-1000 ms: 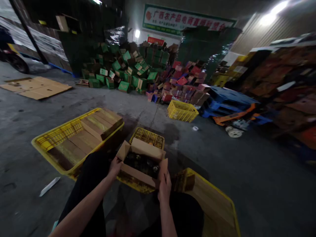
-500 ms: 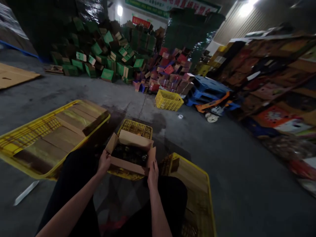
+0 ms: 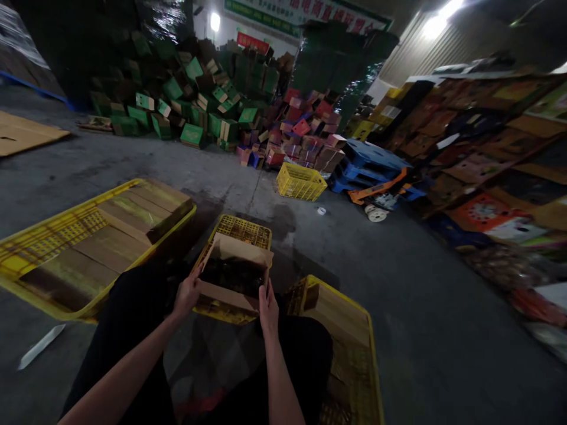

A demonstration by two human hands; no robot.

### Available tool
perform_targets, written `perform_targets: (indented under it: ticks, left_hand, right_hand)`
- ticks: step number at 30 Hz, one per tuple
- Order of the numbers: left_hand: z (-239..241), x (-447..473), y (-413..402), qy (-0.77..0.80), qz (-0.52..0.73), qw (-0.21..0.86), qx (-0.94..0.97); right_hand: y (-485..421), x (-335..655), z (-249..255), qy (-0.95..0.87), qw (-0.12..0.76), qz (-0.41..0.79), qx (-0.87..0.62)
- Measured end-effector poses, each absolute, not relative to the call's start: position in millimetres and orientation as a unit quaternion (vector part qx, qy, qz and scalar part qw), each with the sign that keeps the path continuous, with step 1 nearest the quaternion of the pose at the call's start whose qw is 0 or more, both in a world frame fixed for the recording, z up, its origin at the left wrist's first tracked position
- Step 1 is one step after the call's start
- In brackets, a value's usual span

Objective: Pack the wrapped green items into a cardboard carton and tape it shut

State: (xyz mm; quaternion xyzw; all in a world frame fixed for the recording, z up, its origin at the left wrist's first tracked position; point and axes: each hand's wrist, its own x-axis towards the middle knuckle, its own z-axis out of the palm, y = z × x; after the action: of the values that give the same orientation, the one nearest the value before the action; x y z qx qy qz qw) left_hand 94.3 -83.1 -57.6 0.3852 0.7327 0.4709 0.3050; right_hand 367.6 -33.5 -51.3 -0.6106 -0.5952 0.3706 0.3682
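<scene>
An open cardboard box [image 3: 230, 295] with dark contents [image 3: 237, 274] rests over a yellow crate [image 3: 259, 233] between my knees. The contents are too dim to name. My left hand [image 3: 188, 293] is closed on the box's left end, by the side flap. At the right end, my right hand [image 3: 268, 310] grips the edge, its thumb on the near corner and its fingers partly hidden. The far flap [image 3: 241, 248] stands up.
Closed cartons [image 3: 146, 203] lie in a long yellow crate [image 3: 26, 242] at left. Another yellow crate [image 3: 374, 360] with cardboard stands by my right knee. Farther off are a yellow crate [image 3: 301, 182], a pallet jack [image 3: 378, 189], blue pallets [image 3: 370, 156] and heaped green boxes [image 3: 192, 134].
The box's two side flaps, spread outward before, now stand more upright and inward. My right hand has shifted slightly left and up along the right end. The view has tilted a little.
</scene>
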Motion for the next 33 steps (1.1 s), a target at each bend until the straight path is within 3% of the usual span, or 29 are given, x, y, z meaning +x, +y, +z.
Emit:
perform_targets:
  ticks: [13,33]
  left_hand:
    - [-66.7,92.2,-79.9,0.728,0.464,0.295,0.409]
    - [-63.0,90.8,-79.3,0.742,0.431,0.264,0.440]
  right_hand:
    - [-42.9,357.3,-35.8,-0.628,0.241,0.392,-0.628]
    - [-39.1,359.1,-53.2,-0.620,0.319,0.405,-0.592]
